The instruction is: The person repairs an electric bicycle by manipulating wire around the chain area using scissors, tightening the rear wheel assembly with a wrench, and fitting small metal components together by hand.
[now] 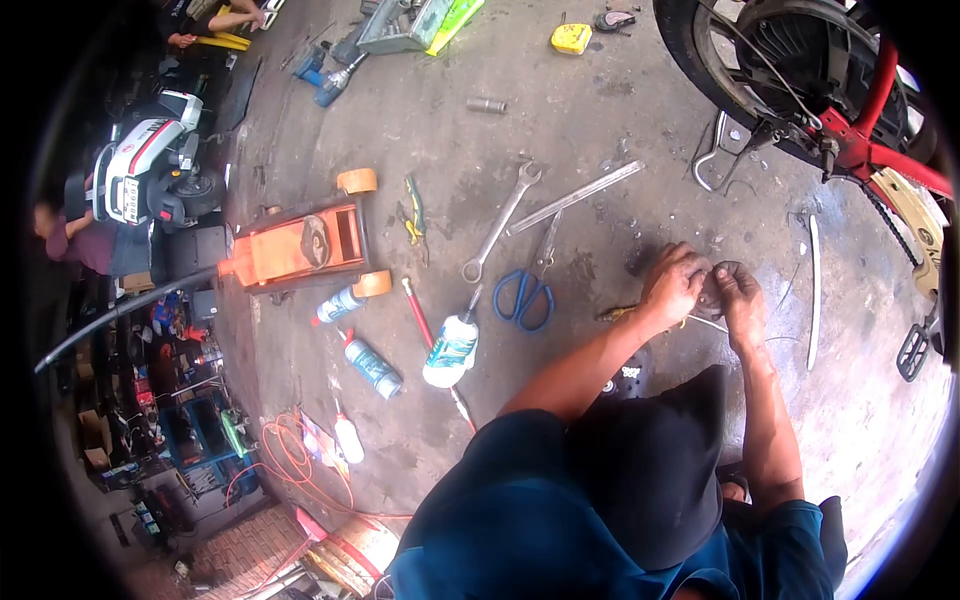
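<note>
My left hand [675, 287] and my right hand [742, 300] are close together above the floor, fingers curled in. Between them is a small dark greasy part [710, 298]; the fingers cover much of it, and its kind is unclear. A thin pale wire or strip [708, 324] shows just below. Yellow-handled pliers [616, 313] lie beside my left wrist, partly behind the forearm. Farther left are blue-handled scissors [524, 298], a combination wrench [502, 222] and a long flat metal bar [575, 198]. A dark round part [628, 372] sits partly hidden under my left arm.
A red-framed bike with a large wheel [790, 60] stands at upper right, its pedal [912, 352] low. An orange floor jack [300, 243], spray cans [372, 367], a white bottle [452, 350] and a blue drill [330, 78] lie left. Other people are at the far left.
</note>
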Demonstrator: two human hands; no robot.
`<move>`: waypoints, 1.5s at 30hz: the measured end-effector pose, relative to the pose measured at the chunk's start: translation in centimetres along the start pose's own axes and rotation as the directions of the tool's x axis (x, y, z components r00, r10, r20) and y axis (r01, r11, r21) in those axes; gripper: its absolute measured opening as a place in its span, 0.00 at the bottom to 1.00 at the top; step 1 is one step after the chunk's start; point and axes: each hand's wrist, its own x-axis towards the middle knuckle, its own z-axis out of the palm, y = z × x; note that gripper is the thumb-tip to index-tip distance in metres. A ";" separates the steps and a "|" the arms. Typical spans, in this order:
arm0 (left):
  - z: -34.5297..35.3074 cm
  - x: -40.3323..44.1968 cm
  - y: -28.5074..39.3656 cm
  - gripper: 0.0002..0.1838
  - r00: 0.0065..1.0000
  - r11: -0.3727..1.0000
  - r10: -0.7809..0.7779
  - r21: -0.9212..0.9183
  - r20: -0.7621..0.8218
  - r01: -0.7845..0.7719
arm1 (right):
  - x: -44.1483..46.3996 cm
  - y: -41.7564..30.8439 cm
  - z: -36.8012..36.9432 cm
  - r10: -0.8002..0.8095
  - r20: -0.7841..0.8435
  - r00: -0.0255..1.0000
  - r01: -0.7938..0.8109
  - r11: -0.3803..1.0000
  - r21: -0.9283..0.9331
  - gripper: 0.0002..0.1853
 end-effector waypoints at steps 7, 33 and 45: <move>0.0 1.0 0.2 0.12 0.980 0.981 -0.189 -0.059 -0.056 0.186 | 0.9 -1.5 0.1 -0.022 0.072 0.997 0.026 0.999 -0.043 0.09; -19.0 4.7 21.3 0.21 0.761 0.647 -0.638 0.620 0.121 0.444 | -10.6 -17.0 -6.7 -0.236 0.035 0.971 0.208 0.764 -0.611 0.17; -37.3 -8.8 50.0 0.21 0.653 0.440 -0.755 0.697 -0.054 0.566 | -43.1 -33.2 -29.8 -0.326 -0.296 0.898 0.007 0.683 -0.730 0.13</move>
